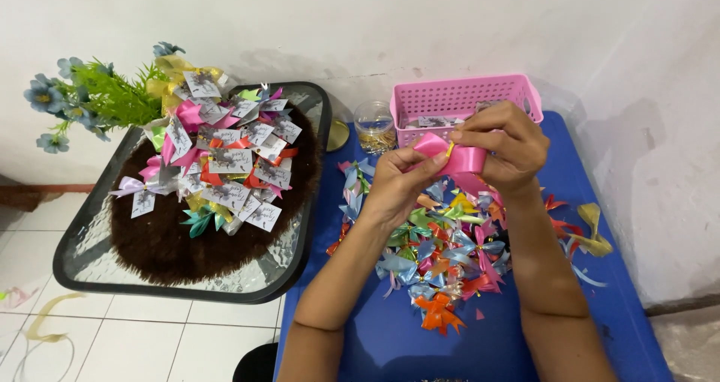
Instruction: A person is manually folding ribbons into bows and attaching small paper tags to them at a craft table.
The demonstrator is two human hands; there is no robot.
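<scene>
A: Status of the hands?
B: Left hand (396, 181) and right hand (504, 143) both pinch a pink bow (456, 158), raised above the bow pile (442, 251) on the blue worktop (390, 337), before the pink basket (463, 101).

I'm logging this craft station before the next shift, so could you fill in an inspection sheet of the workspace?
Surface: blue table, beside a glass-topped side table with a brown mat.
Job's things: pink ribbon bow with a gold tie at its middle, held above a pile of ribbon bows.
Clutter: tagged bows heaped on the mat; pink basket; clear jar; loose gold ribbon.
Grippers: left hand and right hand both pinch the pink bow.
Cables: nothing seen.
Surroundings: white wall, tiled floor, artificial blue flowers.
</scene>
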